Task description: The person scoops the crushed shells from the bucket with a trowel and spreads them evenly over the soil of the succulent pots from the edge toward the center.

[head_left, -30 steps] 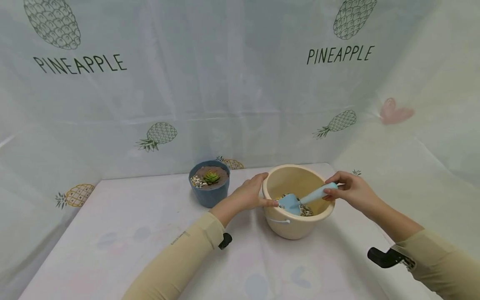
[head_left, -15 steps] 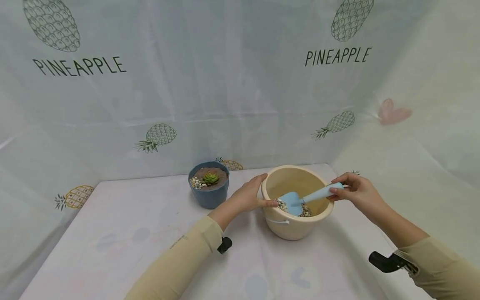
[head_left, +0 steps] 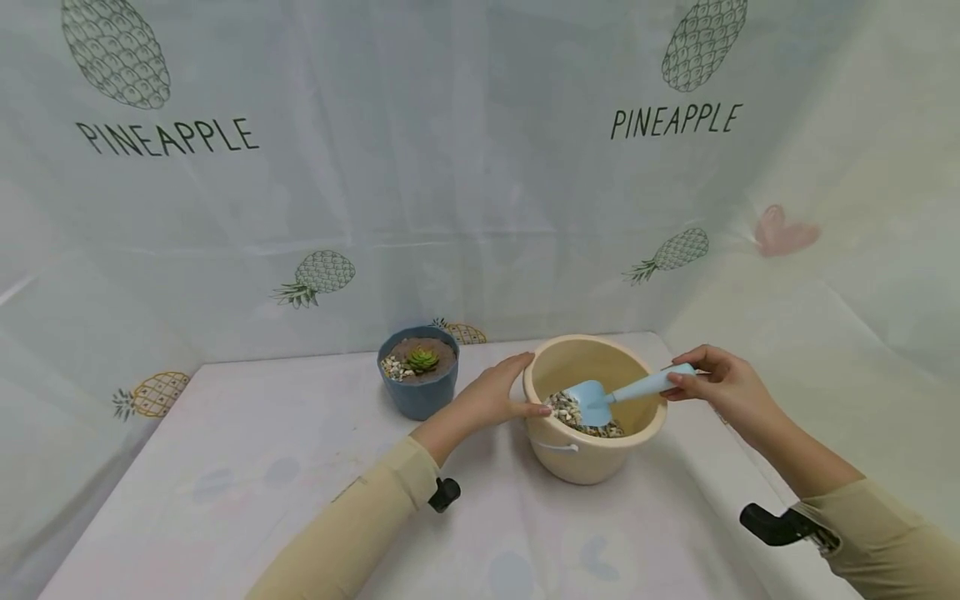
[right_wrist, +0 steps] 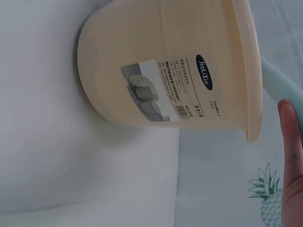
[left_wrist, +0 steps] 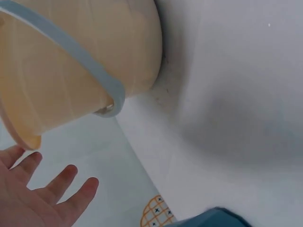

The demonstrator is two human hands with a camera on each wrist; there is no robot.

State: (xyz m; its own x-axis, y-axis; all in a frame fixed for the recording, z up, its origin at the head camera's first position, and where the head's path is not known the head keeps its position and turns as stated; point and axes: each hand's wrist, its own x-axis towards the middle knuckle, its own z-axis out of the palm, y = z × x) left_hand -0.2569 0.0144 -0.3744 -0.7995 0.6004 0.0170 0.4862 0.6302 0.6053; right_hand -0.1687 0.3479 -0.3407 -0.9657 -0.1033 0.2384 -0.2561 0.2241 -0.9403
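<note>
A cream bucket (head_left: pixel 581 462) stands on the table with small mixed stones (head_left: pixel 573 417) inside. The right hand (head_left: pixel 723 387) grips the handle of a light-blue hand trowel (head_left: pixel 633 389) over the bucket's right rim, and the blade (head_left: pixel 590 402) lies at the stones. At the left rim is the left hand (head_left: pixel 491 396), its thumb at the front edge. In the left wrist view, the left hand's fingers (left_wrist: pixel 78 196) are spread and fairly straight beside the rim. The right wrist view shows the bucket's label (right_wrist: pixel 170 90) and the right thumb (right_wrist: pixel 289 127) along the trowel handle.
Left of the bucket, a blue-grey pot (head_left: pixel 420 398) holds soil, pale pebbles and a green succulent (head_left: pixel 422 360). The bucket's grey-white handle (left_wrist: pixel 80 52) hangs down its side. A white cloth (head_left: pixel 300 500) covers the table, and a pineapple-print curtain (head_left: pixel 450 192) hangs behind.
The right hand and trowel have moved to the right, drawing the blade away from the left rim. More stones show at the left of the bucket. The left hand stays at the rim.
</note>
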